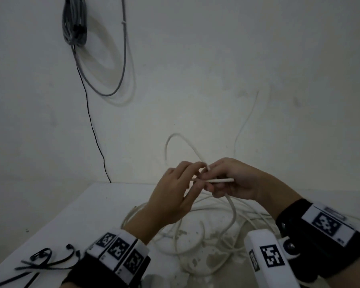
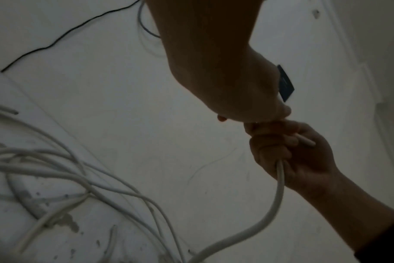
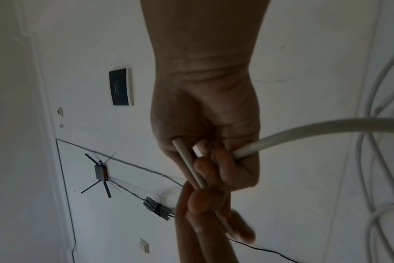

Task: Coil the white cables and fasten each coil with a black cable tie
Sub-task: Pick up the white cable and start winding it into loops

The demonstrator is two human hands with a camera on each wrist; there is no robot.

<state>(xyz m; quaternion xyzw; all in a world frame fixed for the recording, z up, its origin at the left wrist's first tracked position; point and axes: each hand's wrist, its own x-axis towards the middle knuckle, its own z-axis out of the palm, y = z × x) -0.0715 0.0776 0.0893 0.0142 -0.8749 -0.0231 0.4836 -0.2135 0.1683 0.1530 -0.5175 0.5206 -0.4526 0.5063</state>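
Observation:
Both hands meet above the white table (image 1: 75,213), holding one white cable (image 1: 233,210). My right hand (image 1: 214,183) grips it in a fist; a short end (image 1: 227,180) sticks out to the right, and a loop (image 1: 181,138) rises above the hands. My left hand (image 1: 197,173) pinches the same cable just left of the right fist. In the right wrist view the right hand (image 3: 214,160) is curled round two strands of the cable (image 3: 304,131), with the left fingers (image 3: 202,202) on the thinner strand. Several black cable ties (image 1: 40,258) lie at the table's near left.
A loose tangle of white cables (image 1: 206,242) lies on the table under the hands. A grey cable bundle (image 1: 74,21) hangs on the wall at the upper left, and a thin black wire (image 1: 92,125) drops from it to the table's back edge.

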